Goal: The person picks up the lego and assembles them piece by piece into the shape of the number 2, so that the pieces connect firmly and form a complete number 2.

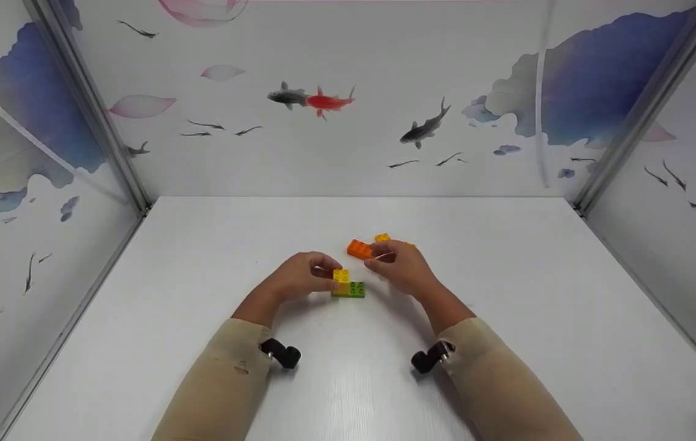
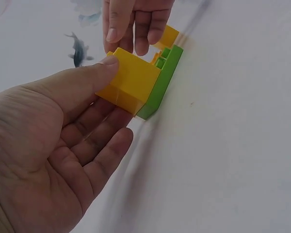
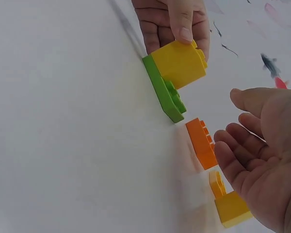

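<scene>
Thumb and fingers of my left hand (image 1: 302,277) grip a tall yellow block (image 2: 131,75) from either side. It stands on one end of a flat green brick (image 3: 164,92), whose other studs stay bare. Behind them on the table lies an orange brick (image 1: 357,248) with studs on top. My right hand (image 1: 406,269) is beside the orange brick, and its fingertips overlap that brick's right end in the right wrist view. Its fingers are relaxed and slightly bent, the thumb apart from them, with nothing held between.
Past the right hand lie more yellow bricks, one small (image 1: 382,237) and one larger (image 3: 232,209), partly hidden by that hand. White panels painted with fish and leaves enclose the white table (image 1: 213,380) at the back and sides.
</scene>
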`<control>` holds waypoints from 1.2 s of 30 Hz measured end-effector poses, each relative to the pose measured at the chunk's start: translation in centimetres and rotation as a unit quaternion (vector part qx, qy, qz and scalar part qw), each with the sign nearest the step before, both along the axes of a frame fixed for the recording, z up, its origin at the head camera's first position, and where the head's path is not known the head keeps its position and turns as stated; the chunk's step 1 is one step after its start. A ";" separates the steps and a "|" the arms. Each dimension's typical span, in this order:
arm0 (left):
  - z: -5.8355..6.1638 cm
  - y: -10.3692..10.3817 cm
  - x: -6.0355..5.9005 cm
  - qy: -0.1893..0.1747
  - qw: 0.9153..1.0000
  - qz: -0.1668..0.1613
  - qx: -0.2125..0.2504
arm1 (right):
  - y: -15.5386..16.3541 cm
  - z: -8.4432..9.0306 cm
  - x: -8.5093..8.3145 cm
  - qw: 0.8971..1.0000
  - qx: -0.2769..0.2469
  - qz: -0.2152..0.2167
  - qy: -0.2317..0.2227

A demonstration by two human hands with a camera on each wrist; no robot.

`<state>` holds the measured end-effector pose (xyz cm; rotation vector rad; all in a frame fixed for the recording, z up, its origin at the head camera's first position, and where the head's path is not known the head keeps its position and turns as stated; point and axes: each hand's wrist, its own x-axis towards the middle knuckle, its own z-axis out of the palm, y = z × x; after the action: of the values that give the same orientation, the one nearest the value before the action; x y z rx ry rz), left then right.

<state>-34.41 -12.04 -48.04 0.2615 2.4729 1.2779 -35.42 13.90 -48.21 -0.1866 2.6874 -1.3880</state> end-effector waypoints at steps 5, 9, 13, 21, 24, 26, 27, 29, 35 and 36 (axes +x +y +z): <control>-0.1 0.1 0.0 -0.002 1.000 0.004 0.000 | 0.3 -0.1 -0.4 1.000 -0.007 -0.011 -0.008; -0.2 0.1 0.1 -0.002 1.000 0.007 0.001 | -0.1 -0.2 -0.6 1.000 0.005 -0.020 -0.012; -0.4 0.0 0.0 0.000 1.000 0.006 0.003 | -0.8 -0.1 -1.0 0.999 0.037 -0.034 -0.015; -0.6 0.1 -0.1 0.003 1.000 0.000 0.006 | -2.1 -0.3 -2.1 0.995 0.088 -0.048 -0.026; -0.4 0.1 -0.1 0.004 1.000 0.002 0.010 | -2.3 -0.5 -2.5 0.993 0.104 -0.046 -0.023; -0.3 0.1 0.0 0.003 1.000 0.003 0.010 | -2.4 -0.5 -2.7 0.993 0.108 -0.044 -0.027; -0.3 0.1 0.0 0.002 1.000 0.004 0.011 | -2.4 -0.6 -2.8 0.993 0.110 -0.043 -0.029; -0.3 0.1 0.0 0.000 1.000 0.005 0.010 | -2.4 -0.6 -3.0 0.992 0.110 -0.040 -0.035; -0.4 0.1 0.0 0.002 1.000 0.004 0.008 | -2.3 -0.5 -3.2 0.993 0.101 -0.034 -0.046; -0.4 0.1 -0.1 0.003 1.000 0.003 0.009 | -2.3 -0.4 -3.1 0.994 0.096 -0.034 -0.048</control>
<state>-34.47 -11.99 -48.43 0.2637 2.4699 1.3032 -38.54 11.60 -48.61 -0.0109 2.7475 -1.1146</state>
